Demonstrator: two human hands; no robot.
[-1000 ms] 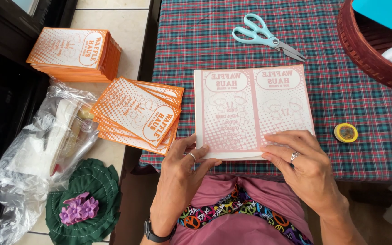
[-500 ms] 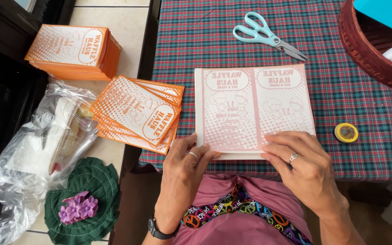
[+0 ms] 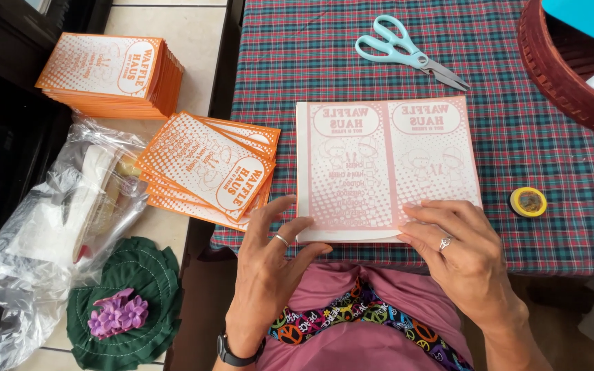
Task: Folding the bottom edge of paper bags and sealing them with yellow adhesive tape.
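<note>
Fingers [image 3: 290, 230] of the left hand [image 3: 269, 264] spread loosely and rest on the near left corner of a pale pink printed sheet stack [image 3: 386, 168]; right hand [image 3: 465, 254] fingers [image 3: 424, 209] lie flat and open on its near right corner, gripping nothing. Under both hands, a plaid-clothed surface [image 3: 517, 137] carries the stack. Far right of the fingers sits one dark red basket [image 3: 558, 75]. Left of the left fingers lie two orange piles: one neat stack of cards [image 3: 108, 75] farther off, one fanned pile [image 3: 207, 168] close by. Beyond them lie one clear plastic bag [image 3: 49, 220] and one green cloth with a purple flower [image 3: 125, 309]. One pair of pale blue scissors [image 3: 407, 51] lies beyond the fingers, one yellow tape roll [image 3: 528, 202] just right.
</note>
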